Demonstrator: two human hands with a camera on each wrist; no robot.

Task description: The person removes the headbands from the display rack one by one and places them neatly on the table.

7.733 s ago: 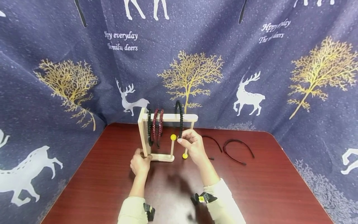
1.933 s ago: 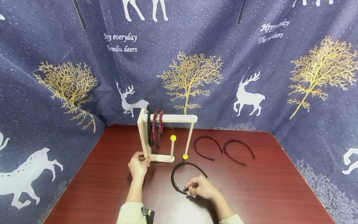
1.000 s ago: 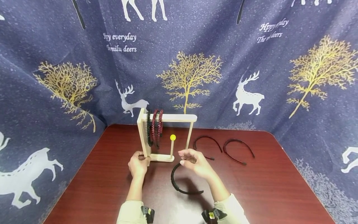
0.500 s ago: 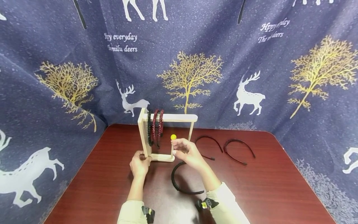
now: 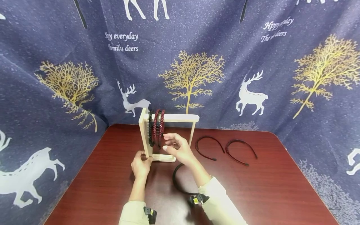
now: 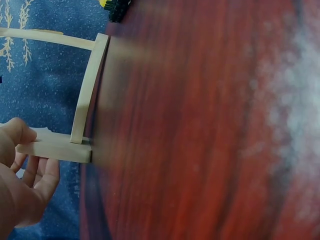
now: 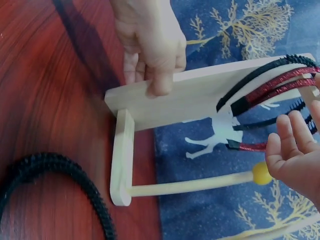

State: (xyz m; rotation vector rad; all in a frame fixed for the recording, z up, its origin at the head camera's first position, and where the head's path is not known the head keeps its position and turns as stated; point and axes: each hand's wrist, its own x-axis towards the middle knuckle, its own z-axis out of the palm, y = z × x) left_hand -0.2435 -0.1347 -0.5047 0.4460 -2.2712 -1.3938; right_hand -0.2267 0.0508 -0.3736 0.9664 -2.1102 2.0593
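Observation:
My left hand [image 5: 141, 165] grips the low end of the upright board [image 5: 143, 134] of a wooden headband rack; in the right wrist view its thumb lies on the board's face. Several black and dark red headbands [image 5: 162, 125] hang together on the rack's upper bar [image 5: 181, 118], close to the board. My right hand [image 5: 180, 150] is just right of their lower ends, fingers loosely bent, thumb apart, holding nothing. In the right wrist view its fingertips overlap the hanging bands. A black toothed headband [image 5: 175, 181] lies on the table, partly hidden by the right forearm.
Two dark red headbands [image 5: 197, 148] lie right of the rack on the red-brown table [image 5: 270, 187]. A thin peg with a yellow ball [image 7: 261, 173] rises from the rack's lower arm [image 7: 121, 165]. A patterned cloth [image 5: 213, 31] hangs behind the table.
The right hand held the black headband at the bar, then set it on the table. It has since moved up and left to the hanging headbands. The left hand keeps its grip.

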